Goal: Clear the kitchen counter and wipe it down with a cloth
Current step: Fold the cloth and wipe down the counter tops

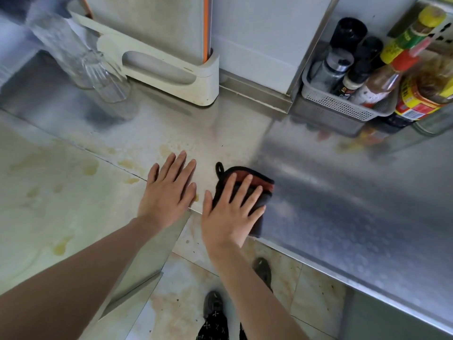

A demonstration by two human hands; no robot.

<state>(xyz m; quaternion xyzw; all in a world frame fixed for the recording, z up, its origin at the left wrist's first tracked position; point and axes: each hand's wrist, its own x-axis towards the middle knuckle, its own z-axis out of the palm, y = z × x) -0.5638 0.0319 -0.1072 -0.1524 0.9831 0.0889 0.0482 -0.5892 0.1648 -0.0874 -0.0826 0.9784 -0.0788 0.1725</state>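
The dark cloth point(261, 182) lies at the worktop's point(343, 197) front edge, right at the inner corner, pressed flat under the right hand point(230, 212), fingers spread. The left hand point(169, 190) rests just beside it, palm down, fingers straight. Yellowish stains point(89, 168) spot the left stretch. At the back, glasses point(103, 77) stand on the left and a basket point(343, 107) of bottles on the right.

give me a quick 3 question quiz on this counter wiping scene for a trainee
1. True or false: the right hand lies flat on the cloth.
2. The yellowish stains lie mostly: A) left of the left hand B) under the cloth C) beside the shoes.
3. Fill in: the bottles stand in a grey perforated ____.

Key: 1 true; 2 A; 3 basket.
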